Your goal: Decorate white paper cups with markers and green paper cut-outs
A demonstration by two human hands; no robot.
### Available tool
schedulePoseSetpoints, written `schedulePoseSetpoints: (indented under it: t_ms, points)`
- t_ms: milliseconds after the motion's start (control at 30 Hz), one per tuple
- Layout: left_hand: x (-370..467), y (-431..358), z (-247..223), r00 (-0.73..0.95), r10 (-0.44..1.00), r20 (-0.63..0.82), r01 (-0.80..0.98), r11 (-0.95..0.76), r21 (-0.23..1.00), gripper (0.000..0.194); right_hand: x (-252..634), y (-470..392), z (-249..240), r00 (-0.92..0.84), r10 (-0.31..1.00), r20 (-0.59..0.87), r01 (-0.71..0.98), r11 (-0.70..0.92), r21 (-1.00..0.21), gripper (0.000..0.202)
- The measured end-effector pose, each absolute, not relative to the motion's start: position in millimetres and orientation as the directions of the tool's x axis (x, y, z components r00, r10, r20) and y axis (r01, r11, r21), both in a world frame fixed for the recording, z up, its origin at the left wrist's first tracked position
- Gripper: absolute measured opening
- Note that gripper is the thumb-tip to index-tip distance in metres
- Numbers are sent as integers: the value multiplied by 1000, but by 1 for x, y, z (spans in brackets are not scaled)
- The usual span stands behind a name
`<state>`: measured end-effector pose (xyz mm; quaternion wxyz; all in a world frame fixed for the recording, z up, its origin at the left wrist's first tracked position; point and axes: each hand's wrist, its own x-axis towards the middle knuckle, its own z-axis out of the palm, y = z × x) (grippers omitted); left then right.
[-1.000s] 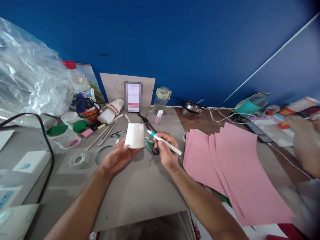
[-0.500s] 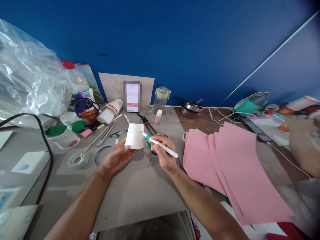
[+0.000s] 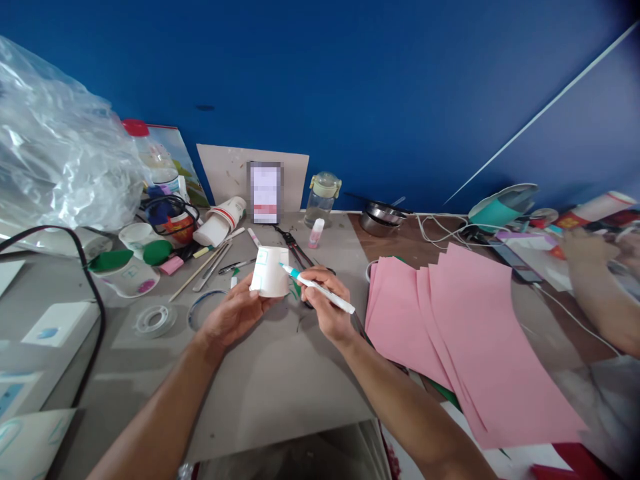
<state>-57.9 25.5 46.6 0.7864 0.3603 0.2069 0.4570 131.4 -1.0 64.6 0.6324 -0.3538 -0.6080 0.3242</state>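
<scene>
My marker (image 3: 336, 300) closes in on the paper cup (image 3: 271, 279)

The gap to the right of the cup, open a second ago, is gone: my marker's teal tip (image 3: 291, 271) now overlaps the cup's right part, though I can't tell whether it touches. My right hand (image 3: 327, 303) is closer to the cup as well, shifted slightly left along with the marker. Far to the right of the cup, a co-worker's blurred hand (image 3: 584, 252) is a little nearer to it than before.
</scene>
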Motion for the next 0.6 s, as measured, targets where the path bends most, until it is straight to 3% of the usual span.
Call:
schedulePoseSetpoints:
  t_ms: [300, 600]
  points:
    - [-59, 24, 49, 472, 881, -27, -588, 337, 735, 38, 132, -1, 65, 54, 843, 536, 45, 534, -844, 18]
    - [-63, 24, 51, 513, 857, -47, -620, 408, 670, 44, 132, 2, 57, 98, 892, 440, -80, 448, -890, 21]
